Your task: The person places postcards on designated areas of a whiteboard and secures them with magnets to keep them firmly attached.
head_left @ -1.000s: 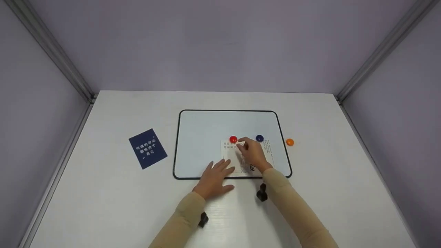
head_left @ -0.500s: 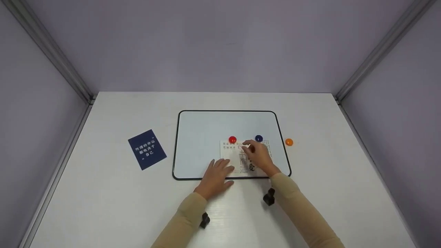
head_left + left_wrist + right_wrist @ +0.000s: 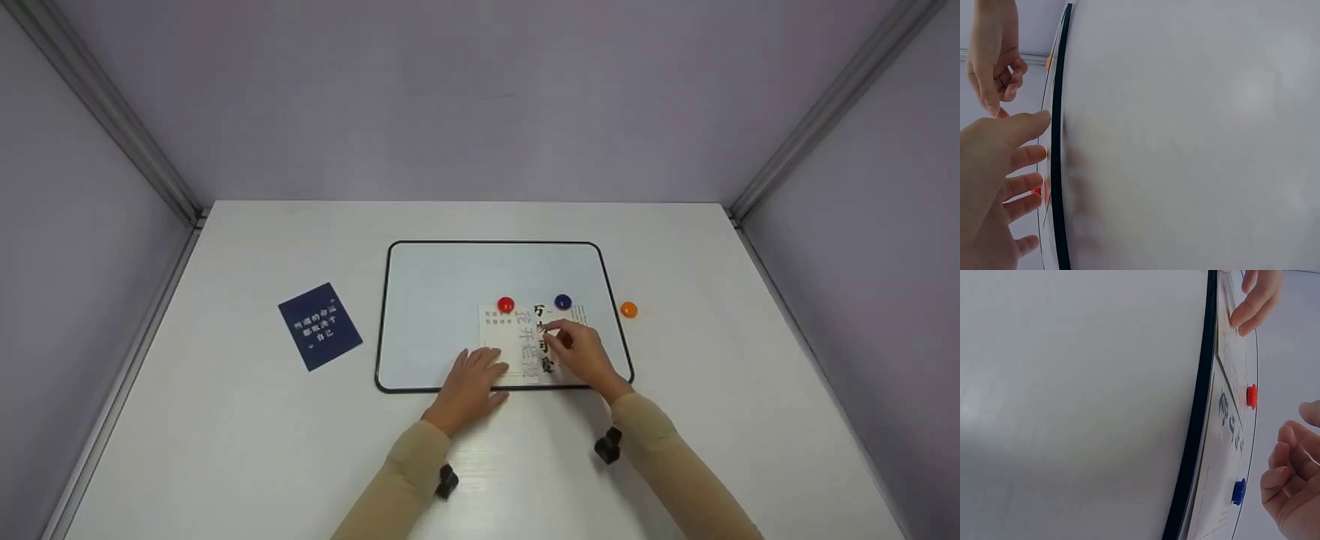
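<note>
My left hand (image 3: 466,390) rests with spread fingers over the near edge of the whiteboard (image 3: 439,315), its fingertips at a cream card (image 3: 517,356) with grey characters. A red round magnet (image 3: 505,304) sits at that card's top edge. Beside it lies a second card (image 3: 548,367) with black characters, a blue magnet (image 3: 562,301) at its top. Over this second card hovers my right hand (image 3: 583,358), partly covering it. In the right wrist view the right hand (image 3: 1294,481) has loosely bent fingers, nothing visible between them, apart from the blue magnet (image 3: 1239,491).
An orange magnet (image 3: 629,309) lies on the white table (image 3: 247,427) just right of the board. To the board's left is a navy card (image 3: 321,326) with white characters, set at an angle. Grey-lilac walls (image 3: 480,105) enclose the table at the back and sides.
My right hand has moved right and slightly towards me, away from the red magnet, uncovering more of both cards' characters. The left hand stays almost where it was; cards and magnets keep their places.
</note>
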`<state>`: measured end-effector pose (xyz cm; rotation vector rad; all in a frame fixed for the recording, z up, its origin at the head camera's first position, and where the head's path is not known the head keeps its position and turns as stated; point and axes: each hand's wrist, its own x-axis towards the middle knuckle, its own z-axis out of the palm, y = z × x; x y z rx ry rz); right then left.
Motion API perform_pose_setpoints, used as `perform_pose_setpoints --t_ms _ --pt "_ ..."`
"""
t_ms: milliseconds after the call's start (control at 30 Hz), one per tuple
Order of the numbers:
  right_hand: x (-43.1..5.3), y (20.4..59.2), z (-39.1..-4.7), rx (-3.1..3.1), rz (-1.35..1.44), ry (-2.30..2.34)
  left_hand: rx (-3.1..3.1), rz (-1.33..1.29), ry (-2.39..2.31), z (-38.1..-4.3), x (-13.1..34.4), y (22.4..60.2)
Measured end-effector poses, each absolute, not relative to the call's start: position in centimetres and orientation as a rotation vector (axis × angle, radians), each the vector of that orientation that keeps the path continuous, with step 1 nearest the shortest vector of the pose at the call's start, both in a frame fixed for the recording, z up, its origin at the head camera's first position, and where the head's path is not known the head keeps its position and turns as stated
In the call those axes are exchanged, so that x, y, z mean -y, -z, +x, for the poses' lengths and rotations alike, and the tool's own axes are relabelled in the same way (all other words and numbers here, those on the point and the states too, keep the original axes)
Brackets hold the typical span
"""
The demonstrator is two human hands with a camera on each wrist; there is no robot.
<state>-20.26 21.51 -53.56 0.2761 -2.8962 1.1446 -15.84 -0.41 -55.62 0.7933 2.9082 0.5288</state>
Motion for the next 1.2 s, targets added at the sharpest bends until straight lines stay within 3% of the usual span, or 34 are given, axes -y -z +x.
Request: perform_pose_setpoints --t_ms 533,1200 --pt "-23.7 53.2 -18.5 2.956 0.264 -1.023 -3.07 0.914 -0.608 -15.7 2.4 55.5" --pt "-26.4 53.9 -16.8 3.038 0.225 -0.855 -3.164 0.865 -0.747 -15.8 5.0 55.5"
